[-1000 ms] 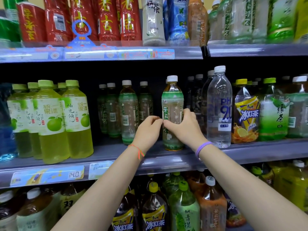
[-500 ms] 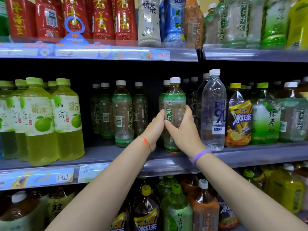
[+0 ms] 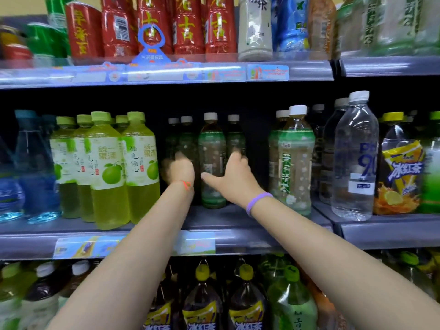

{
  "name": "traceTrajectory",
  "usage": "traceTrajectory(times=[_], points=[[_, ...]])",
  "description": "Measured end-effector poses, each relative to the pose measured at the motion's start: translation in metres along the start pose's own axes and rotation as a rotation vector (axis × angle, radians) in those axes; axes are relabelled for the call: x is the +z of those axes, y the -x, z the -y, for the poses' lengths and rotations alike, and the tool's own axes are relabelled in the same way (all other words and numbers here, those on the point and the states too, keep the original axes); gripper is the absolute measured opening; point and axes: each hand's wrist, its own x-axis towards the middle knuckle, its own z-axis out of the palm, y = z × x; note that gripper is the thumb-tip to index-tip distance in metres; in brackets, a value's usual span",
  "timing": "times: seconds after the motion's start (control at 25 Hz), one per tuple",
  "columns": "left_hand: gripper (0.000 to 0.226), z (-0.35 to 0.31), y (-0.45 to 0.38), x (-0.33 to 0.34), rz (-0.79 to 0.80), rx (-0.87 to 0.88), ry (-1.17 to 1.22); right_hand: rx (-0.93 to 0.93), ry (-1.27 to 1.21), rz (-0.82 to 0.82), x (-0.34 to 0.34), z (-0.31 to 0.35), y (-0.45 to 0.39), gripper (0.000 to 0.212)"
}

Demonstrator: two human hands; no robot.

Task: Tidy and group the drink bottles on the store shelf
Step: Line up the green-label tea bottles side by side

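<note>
Several white-capped green tea bottles stand set back on the middle shelf. The foremost one is between my two hands. My left hand is blurred, close against the bottle to its left; whether it grips anything is unclear. My right hand is spread, its thumb touching the foremost bottle's lower label and its fingers up by the rear right bottle. A matching tea bottle stands alone near the shelf's front, right of my right hand.
Yellow-green pomelo drink bottles crowd the shelf left of my hands, with blue bottles beyond. A clear water bottle and an iced tea bottle stand to the right. Red bottles fill the shelf above, large bottles the one below.
Both hands let go of the tea bottle at the shelf's front and moved left to the set-back group of tea bottles. The view shifted left too.
</note>
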Motion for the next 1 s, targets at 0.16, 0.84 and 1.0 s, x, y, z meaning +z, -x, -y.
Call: traceTrajectory(times=[0.16, 0.84, 1.0], points=[[0.058, 0.020, -0.063, 0.026, 0.098, -0.130, 0.227, 0.229, -0.089, -0.048, 0.018, 0.005, -0.035, 0.122], [0.042, -0.021, 0.006, 0.022, 0.591, -0.232, 0.474, 0.385, -0.342, -0.231, 0.023, -0.015, -0.037, 0.080], [0.038, -0.019, 0.038, 0.008, 0.617, -0.228, 0.476, 0.231, -0.212, -0.275, 0.015, -0.005, -0.006, 0.088]])
